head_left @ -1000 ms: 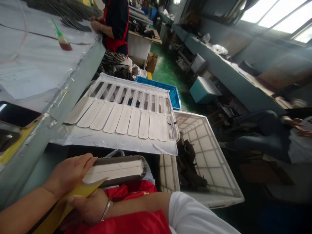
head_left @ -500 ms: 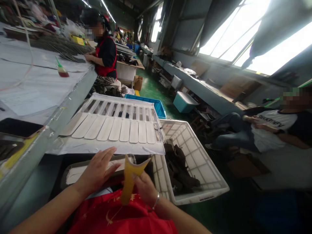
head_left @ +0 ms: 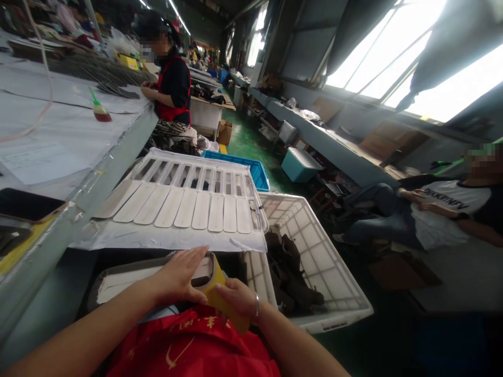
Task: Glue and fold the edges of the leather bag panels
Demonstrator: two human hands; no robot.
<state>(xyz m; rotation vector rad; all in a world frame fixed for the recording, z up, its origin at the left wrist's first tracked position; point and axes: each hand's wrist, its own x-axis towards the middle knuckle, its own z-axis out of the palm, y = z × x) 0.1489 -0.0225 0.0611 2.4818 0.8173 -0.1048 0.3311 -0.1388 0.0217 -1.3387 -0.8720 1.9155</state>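
Pinching a yellow sheet (head_left: 220,275) between thumb and fingers of right hand (head_left: 240,299), with right grip narrow and loaded, at the right end of a dark-rimmed white pad (head_left: 129,283). Laying left hand (head_left: 183,275) over that same end, fingers long and thumb apart, with left grip wide; cannot tell how firmly. Locating pad low, between red apron (head_left: 188,343) and white slotted board (head_left: 165,239); cannot tell on what. Judging risks: might crease the sheet if bent too sharply round the pad's end; might slide the pad sideways if pushed from the right with too little hold from the left; might bump the board's near edge if lifted steeply. Counting: one yellow sheet, one pad, one board, nine white strips (head_left: 184,208) on it, one white crate (head_left: 316,246) with dark pieces (head_left: 288,277) inside (heaped, uncountable), one blue crate (head_left: 259,174) beyond, one phone (head_left: 29,202), one bottle (head_left: 101,111) and one paper (head_left: 43,163) on bench (head_left: 98,180), one standing co-worker (head_left: 173,84), one seated co-worker (head_left: 444,201).
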